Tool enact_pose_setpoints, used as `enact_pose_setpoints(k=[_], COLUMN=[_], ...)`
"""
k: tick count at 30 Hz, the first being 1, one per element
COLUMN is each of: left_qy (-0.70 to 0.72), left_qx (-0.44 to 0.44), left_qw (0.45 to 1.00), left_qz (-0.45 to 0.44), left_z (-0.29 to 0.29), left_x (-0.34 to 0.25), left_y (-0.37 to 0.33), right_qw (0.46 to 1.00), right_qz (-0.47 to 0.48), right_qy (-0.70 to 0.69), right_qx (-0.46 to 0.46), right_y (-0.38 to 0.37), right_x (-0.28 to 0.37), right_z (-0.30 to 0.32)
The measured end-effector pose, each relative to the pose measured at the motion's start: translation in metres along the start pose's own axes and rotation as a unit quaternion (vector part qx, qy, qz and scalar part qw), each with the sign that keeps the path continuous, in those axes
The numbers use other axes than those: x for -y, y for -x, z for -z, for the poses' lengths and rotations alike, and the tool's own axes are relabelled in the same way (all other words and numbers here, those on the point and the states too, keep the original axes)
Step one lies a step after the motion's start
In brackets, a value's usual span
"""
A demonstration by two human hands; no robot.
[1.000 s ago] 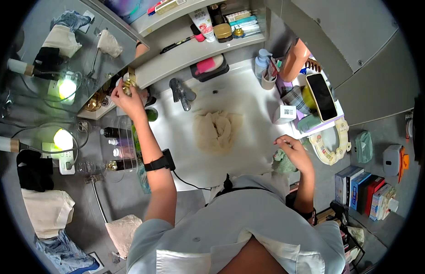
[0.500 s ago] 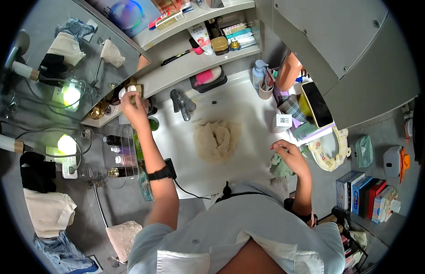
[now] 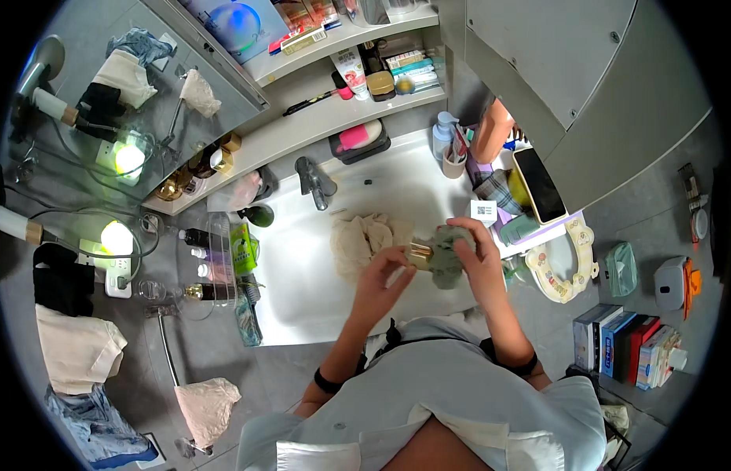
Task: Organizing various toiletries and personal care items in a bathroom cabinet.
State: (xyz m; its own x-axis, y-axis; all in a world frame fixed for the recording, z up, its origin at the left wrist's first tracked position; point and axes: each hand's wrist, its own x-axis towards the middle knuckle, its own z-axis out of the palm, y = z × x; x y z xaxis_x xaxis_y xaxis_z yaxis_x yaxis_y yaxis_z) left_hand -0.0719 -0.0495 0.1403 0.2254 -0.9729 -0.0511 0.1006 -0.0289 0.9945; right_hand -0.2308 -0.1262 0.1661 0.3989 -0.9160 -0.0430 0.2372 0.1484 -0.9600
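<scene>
Over the right half of the white sink (image 3: 303, 306) my hands are close together. Between the fingers of my left hand (image 3: 383, 284) is a small gold-coloured bottle, perhaps glass (image 3: 419, 253); its exact kind is unclear. My right hand (image 3: 482, 263) grips a bunched grey-green cloth (image 3: 446, 267), which touches the bottle's right end. To the left of the hands, a wet cream cloth (image 3: 358, 243) lies crumpled in the basin. Behind it stands the dark faucet (image 3: 312, 182).
Gold and dark bottles (image 3: 173, 188) line the left shelf under the mirror. A phone (image 3: 540, 184), a white box (image 3: 483, 211) and a pump bottle (image 3: 444, 133) crowd the sink's right side. A wire rack (image 3: 216, 259) of bottles hangs at left.
My left hand has come from the left shelf to the basin with the small gold bottle. My right hand has raised the grey-green cloth from the sink's right edge to meet it.
</scene>
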Motion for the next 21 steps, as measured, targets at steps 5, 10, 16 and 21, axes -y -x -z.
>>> enact_pose_setpoints(k=[5,10,16,21], left_qy=[0.056,0.035,-0.041,-0.142], left_qx=[-0.014,-0.073,-0.061,-0.021], left_qw=[0.998,0.995,0.987,0.981], left_qz=[-0.013,-0.063,-0.146,-0.134], left_z=[-0.011,-0.018,-0.017,-0.016], left_x=[0.008,-0.001,0.006,-0.006], left_y=[0.006,0.002,-0.004,-0.005], right_qw=[0.998,0.998,0.999,0.997], right_qz=[0.036,0.038,-0.006,-0.019], right_qy=[0.0,-0.018,0.02,0.055], right_qx=[0.06,0.039,0.043,0.057], right_y=[0.006,0.007,0.004,0.004], right_x=[-0.003,-0.015,-0.01,-0.012], right_z=[-0.012,-0.014,-0.012,-0.003])
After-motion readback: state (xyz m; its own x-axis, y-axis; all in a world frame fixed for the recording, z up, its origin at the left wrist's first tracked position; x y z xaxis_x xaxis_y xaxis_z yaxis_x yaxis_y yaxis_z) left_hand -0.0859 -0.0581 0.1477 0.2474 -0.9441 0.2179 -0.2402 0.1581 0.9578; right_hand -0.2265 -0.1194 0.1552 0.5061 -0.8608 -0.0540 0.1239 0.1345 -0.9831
